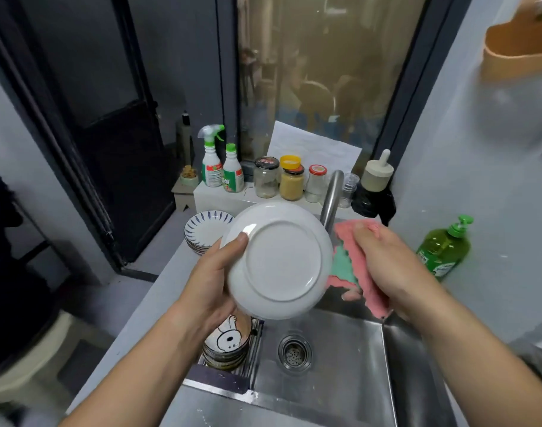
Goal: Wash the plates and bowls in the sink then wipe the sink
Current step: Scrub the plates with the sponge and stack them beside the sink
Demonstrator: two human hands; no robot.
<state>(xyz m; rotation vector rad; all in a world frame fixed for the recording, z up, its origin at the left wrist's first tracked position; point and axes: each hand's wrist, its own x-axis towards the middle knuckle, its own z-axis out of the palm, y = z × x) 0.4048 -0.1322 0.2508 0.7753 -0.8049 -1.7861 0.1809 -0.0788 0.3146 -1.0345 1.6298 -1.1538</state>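
My left hand [212, 282] grips a white plate [280, 261] by its left rim and holds it tilted above the steel sink [350, 365], its underside facing me. To the right of the plate my right hand [390, 266] clutches a pink and green cloth [353, 257], which reaches behind the plate's right edge. A stack of bowls [228, 346] with a cartoon print stands in a rack at the sink's left end, below the plate. Blue-patterned plates [203, 231] are stacked on the counter behind my left hand.
The tap [331, 198] rises behind the plate. Jars [291, 181] and spray bottles [222, 166] line the ledge at the window. A green soap bottle [445, 246] stands on the right. The drain strainer [295, 352] lies in the sink floor.
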